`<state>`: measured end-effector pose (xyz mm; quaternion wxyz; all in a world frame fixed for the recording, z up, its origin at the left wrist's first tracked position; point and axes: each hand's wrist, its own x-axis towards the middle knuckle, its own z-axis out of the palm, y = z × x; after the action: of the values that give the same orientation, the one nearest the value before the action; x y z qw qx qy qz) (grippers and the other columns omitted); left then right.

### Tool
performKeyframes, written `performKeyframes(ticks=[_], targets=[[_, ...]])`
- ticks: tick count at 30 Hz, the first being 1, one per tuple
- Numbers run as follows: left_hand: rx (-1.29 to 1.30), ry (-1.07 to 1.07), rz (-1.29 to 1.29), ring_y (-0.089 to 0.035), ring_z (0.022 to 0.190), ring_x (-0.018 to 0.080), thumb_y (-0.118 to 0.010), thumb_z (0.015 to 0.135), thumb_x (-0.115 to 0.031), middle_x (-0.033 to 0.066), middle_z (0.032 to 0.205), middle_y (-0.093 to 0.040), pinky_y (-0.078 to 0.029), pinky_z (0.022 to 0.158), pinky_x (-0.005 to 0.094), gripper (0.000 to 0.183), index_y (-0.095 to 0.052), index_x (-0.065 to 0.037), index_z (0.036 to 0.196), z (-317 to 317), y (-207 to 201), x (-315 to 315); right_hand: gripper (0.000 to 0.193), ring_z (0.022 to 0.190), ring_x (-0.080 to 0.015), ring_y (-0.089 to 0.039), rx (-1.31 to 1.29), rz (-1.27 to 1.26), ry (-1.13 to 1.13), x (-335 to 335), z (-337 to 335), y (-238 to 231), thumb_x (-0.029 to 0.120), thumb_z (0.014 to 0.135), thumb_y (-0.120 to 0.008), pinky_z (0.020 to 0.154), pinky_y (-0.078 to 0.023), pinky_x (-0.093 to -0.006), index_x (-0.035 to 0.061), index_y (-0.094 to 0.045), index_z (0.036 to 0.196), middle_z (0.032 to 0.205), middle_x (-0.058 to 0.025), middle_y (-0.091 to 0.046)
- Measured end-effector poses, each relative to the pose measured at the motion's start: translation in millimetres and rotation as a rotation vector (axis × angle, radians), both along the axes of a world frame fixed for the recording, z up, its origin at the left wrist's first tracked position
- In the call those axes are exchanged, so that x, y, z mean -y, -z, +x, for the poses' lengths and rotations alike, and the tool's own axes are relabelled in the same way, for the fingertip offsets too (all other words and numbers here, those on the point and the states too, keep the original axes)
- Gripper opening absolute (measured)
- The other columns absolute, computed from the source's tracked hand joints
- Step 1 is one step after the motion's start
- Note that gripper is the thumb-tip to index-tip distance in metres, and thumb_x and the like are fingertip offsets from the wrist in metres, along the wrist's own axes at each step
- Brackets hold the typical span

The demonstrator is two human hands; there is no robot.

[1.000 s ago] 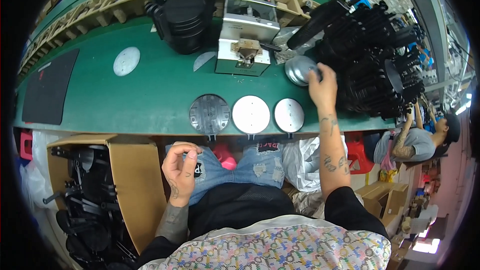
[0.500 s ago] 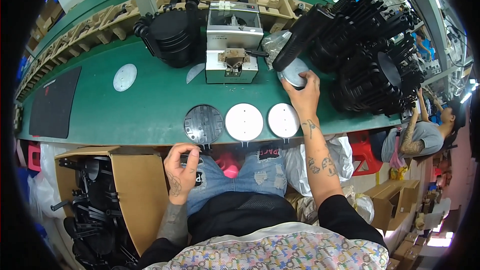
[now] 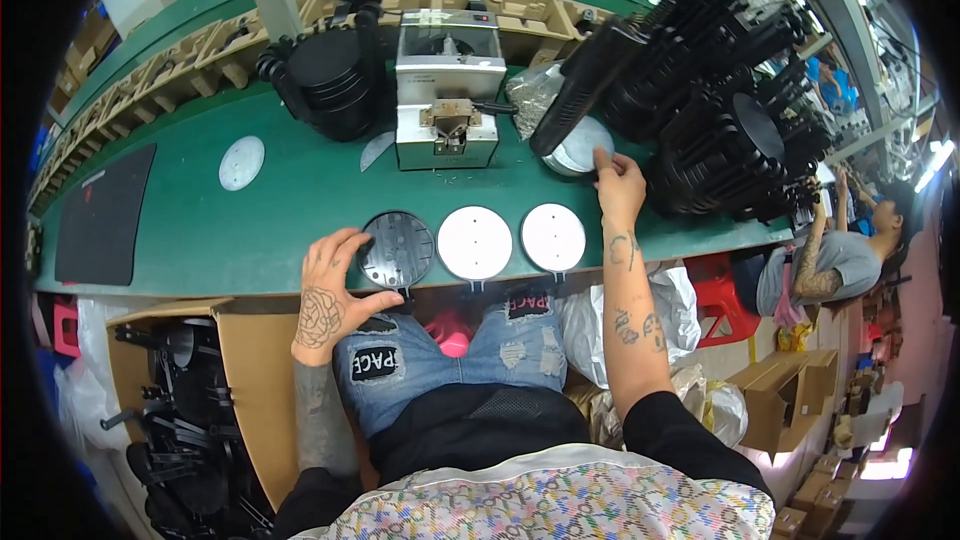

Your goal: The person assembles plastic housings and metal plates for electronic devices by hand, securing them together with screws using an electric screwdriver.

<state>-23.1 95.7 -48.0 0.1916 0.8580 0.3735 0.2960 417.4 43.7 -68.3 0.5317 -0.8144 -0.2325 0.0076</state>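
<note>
At the table's front edge, my left hand is open, thumb and fingers apart around the near left side of a black round plate with a short tab. To its right lie two white-faced round plates, a middle one and a right one, each with a tab toward me. My right hand is closed at the right rim of a thin silver disc, which seems to lie on a small stack. Its fingertips pinch the rim; the thumb is partly hidden. A black handheld tool leans over the stack.
A small silver-and-white machine stands at the back middle. Bundles of black folding parts crowd the right; another black bundle stands left. A silver disc and black mat lie left. A cardboard box sits below.
My left hand has moved forward and left, opening beside the black plate. My right hand has shifted to the silver disc's right rim, its fingers drawn closer together. The view has turned slightly.
</note>
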Motion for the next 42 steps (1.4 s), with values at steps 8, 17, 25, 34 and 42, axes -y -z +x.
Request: performKeyframes(ticks=[8,17,25,34,42], targets=[[-0.057,0.059,0.099,-0.049,0.129,0.0332,-0.083,0.066,-0.060,0.0103,0.143,-0.053,-0.035,0.114,0.0484,0.090,-0.057,-0.007,0.134,-4.8,7.2,-1.3,0.012,0.057,-0.0039,-0.047,-0.425,0.539,-0.377,86.5,-81.8,-27.1,0.017,0.101,-0.065,0.052,-0.040,-0.0198,0.0063,-0.061,0.103,0.079,0.0016,-0.062],[-0.008,-0.032,0.098,-0.057,0.122,0.0326,-0.086,0.061,-0.060,0.0174,0.131,-0.060,-0.039,0.112,0.0490,0.112,-0.041,-0.008,0.150,-5.8,13.7,5.2,0.031,0.080,-0.0102,-0.068,-0.297,-0.042,-0.934,1.0,-197.7,-28.5,0.018,0.096,-0.071,0.071,-0.055,-0.0275,-0.0026,-0.068,0.119,0.093,-0.0102,-0.076],[0.006,0.064,0.209,-0.054,0.128,0.0256,-0.083,0.066,-0.061,0.0053,0.138,-0.060,-0.039,0.112,0.0467,0.079,-0.065,-0.010,0.123,-4.5,22.4,1.6,0.023,0.072,-0.0272,-0.066,0.393,-0.125,-0.873,-13.6,-217.7,-33.6,0.016,0.085,-0.078,0.067,-0.054,-0.0370,0.0078,-0.074,0.106,0.095,-0.0113,-0.068],[0.023,-0.005,0.246,-0.058,0.121,0.0236,-0.085,0.066,-0.058,0.0031,0.133,-0.064,-0.039,0.109,0.0462,0.072,-0.068,-0.014,0.121,-2.1,27.7,8.8,0.029,0.119,-0.0277,-0.062,0.785,-0.183,-0.982,32.2,-234.7,-20.3,0.015,0.088,-0.070,0.100,-0.047,-0.0427,0.0089,-0.073,0.116,0.127,-0.0077,-0.068],[-0.006,-0.093,0.277,-0.058,0.121,0.0231,-0.085,0.067,-0.055,0.0019,0.131,-0.064,-0.035,0.111,0.0485,0.066,-0.068,-0.019,0.120,4.3,31.5,24.1,0.029,0.121,-0.0266,-0.064,0.772,-0.215,-1.055,18.6,-224.9,-24.8,0.016,0.090,-0.068,0.110,-0.042,-0.0452,0.0089,-0.073,0.118,0.124,-0.0093,-0.071]])
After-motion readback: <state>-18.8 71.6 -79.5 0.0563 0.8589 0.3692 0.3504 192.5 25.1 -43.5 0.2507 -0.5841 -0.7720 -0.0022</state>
